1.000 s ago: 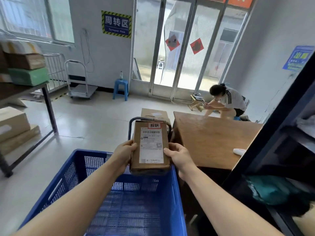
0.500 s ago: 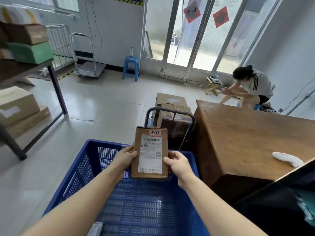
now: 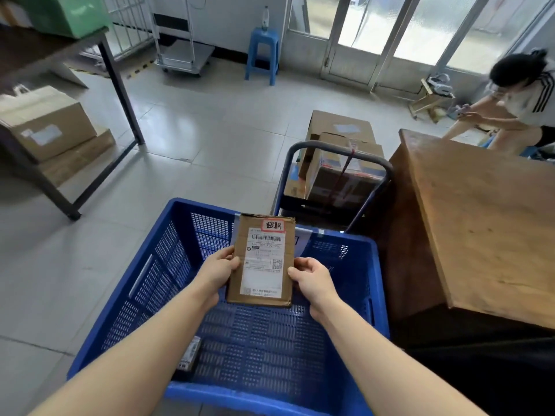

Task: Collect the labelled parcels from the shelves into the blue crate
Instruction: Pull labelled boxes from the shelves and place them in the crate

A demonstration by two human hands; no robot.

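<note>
Both grips clasp one flat cardboard parcel (image 3: 260, 261): the left hand (image 3: 220, 270) curls round its left edge, the right hand (image 3: 312, 279) pinches its right edge. The parcel, white label up, hangs over the blue crate (image 3: 150, 283), above the far half of its floor. A small packet (image 3: 189, 354) lies in the crate's near left corner. A wooden bench (image 3: 480, 220) stands right of the crate, and a trolley with boxes (image 3: 339, 172) just beyond it.

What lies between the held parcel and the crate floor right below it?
Nothing: in the head view, the parcel, gripped by the left hand and right hand, hangs above bare mesh floor of the crate.
</note>
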